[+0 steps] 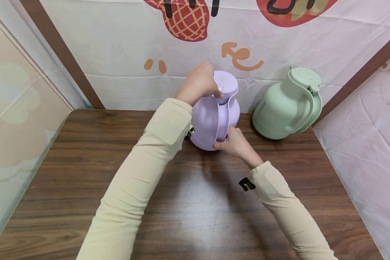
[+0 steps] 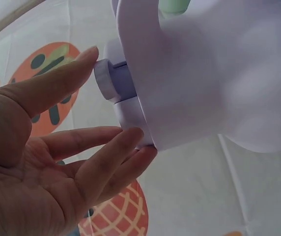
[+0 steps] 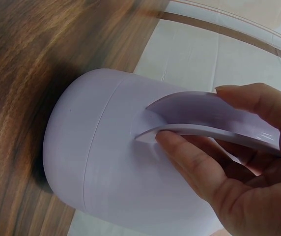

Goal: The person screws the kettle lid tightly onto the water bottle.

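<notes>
A pale purple thermos jug [image 1: 205, 119] stands at the back of the wooden table, its handle [image 1: 224, 121] toward me. My left hand [image 1: 199, 82] is at the lid [image 1: 225, 80] from the left. In the left wrist view the thumb tip meets the lid's raised tab [image 2: 105, 80], while the fingertips rest along the lid's side. Lower down, my right hand [image 1: 233, 142] grips the handle near its bottom end. The right wrist view shows that hand's fingers around the two-edged handle [image 3: 194, 110], close to the jug's rounded body [image 3: 108, 147].
A light green thermos jug [image 1: 279, 110] stands to the right of the purple one, its handle turned toward the right front. A printed cloth [image 1: 117, 54] hangs behind the brown wooden table [image 1: 195, 202], with more cloth [image 1: 373, 119] along both sides.
</notes>
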A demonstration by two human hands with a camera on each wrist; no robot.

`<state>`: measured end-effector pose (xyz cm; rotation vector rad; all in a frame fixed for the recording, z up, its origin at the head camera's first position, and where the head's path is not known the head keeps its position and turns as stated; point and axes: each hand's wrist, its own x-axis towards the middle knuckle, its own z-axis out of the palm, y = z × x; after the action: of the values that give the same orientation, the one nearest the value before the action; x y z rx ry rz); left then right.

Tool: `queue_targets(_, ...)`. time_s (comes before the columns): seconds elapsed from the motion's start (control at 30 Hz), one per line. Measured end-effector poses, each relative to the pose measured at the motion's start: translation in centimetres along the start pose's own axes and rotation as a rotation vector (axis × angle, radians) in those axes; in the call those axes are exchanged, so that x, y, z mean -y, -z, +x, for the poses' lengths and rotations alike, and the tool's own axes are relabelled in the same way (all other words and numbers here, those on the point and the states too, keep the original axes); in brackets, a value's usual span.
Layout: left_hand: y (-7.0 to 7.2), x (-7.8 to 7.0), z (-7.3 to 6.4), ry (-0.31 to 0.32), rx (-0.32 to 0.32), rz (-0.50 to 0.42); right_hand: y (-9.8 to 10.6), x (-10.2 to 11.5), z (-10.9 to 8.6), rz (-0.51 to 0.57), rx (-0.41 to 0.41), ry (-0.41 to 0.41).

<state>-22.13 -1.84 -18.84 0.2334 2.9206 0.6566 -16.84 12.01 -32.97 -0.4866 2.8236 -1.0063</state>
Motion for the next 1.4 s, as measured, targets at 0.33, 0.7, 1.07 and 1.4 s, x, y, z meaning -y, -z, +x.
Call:
queue_targets(0.33,0.1,0.8,0.1,-0.048,-0.029,-0.017,0.0,0.0,0.0,0.001,-0.015,0.006)
queue_targets(0.7,0.6,1.9,0.7,-0.043,-0.038,-0.024,0.0,0.1,-0.1,0.01,-0.017,0.004)
queue_targets(1.07,0.6,2.7,1.2,0.002,-0.047,-0.09,0.0,0.0,-0.1,-0.001,-0.02,0.017)
queue_targets(1.4,0.6,3.1,1.2,0.043,-0.092,-0.105,0.0,0.0,-0.1,-0.003,-0.016,0.009)
